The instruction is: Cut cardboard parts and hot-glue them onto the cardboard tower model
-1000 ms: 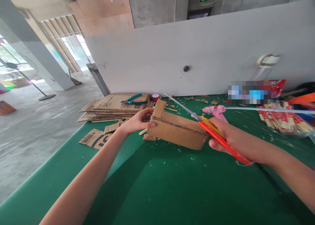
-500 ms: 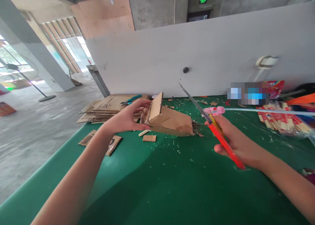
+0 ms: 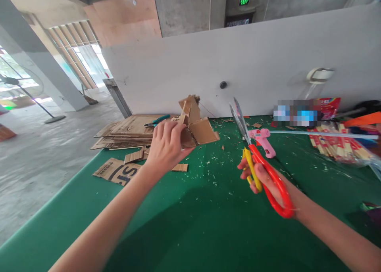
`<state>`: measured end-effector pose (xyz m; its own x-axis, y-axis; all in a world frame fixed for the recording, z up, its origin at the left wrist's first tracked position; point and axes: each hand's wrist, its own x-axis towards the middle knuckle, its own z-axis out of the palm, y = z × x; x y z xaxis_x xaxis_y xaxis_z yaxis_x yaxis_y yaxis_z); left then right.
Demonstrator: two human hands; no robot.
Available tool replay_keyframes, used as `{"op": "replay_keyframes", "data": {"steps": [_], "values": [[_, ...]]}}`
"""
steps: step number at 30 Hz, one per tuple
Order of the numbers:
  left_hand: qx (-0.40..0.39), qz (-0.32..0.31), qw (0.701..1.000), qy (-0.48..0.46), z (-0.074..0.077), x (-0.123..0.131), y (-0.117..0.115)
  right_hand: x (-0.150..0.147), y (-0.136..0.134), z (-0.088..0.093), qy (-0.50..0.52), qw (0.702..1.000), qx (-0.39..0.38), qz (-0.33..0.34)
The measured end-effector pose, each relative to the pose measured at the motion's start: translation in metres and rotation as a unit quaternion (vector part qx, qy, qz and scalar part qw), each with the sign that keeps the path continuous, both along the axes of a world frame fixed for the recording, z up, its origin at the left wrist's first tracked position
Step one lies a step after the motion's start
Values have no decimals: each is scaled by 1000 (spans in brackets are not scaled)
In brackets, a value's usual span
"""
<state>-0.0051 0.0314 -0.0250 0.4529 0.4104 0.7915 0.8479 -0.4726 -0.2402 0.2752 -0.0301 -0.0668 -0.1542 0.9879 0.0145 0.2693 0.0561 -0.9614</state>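
Note:
My left hand [image 3: 166,147] is closed around a folded cardboard piece [image 3: 198,125] and holds it lifted above the green table [image 3: 190,224], its flaps pointing up and to the right. My right hand [image 3: 262,181] grips scissors [image 3: 256,157] with red and yellow handles. Their blades point up and away, slightly apart, a short way right of the cardboard and not touching it.
A stack of flat cardboard sheets [image 3: 127,131] with teal pliers [image 3: 157,121] on top lies at the far left of the table. A pink glue gun [image 3: 263,139], packets of wooden sticks [image 3: 339,147] and cardboard scraps [image 3: 119,171] lie around. A grey partition [image 3: 253,62] backs the table.
My left hand has lifted the cardboard off the table and turned it upright. My right hand has pulled the scissors out of the cardboard and swung the blades upward, closer to me.

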Motion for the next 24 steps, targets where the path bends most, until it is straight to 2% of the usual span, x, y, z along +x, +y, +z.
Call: {"op": "replay_keyframes", "data": {"steps": [2,4,6,10,18,24], "values": [[54,14,998,5,-16,4,4,-10,-6,-2,27,995,-88,-25],[89,30,996,-5,-25,6,6,-20,-16,1,32,990,-134,-41],[107,44,993,-19,-30,7,6,-31,-29,6,31,987,-152,-42],[125,67,989,-35,-30,6,6,-46,-46,17,34,976,-214,9],[97,57,992,-47,-30,8,4,-51,-41,22,52,976,-210,29],[102,46,993,-26,-32,9,4,-56,-41,26,88,978,-190,-9]]}}
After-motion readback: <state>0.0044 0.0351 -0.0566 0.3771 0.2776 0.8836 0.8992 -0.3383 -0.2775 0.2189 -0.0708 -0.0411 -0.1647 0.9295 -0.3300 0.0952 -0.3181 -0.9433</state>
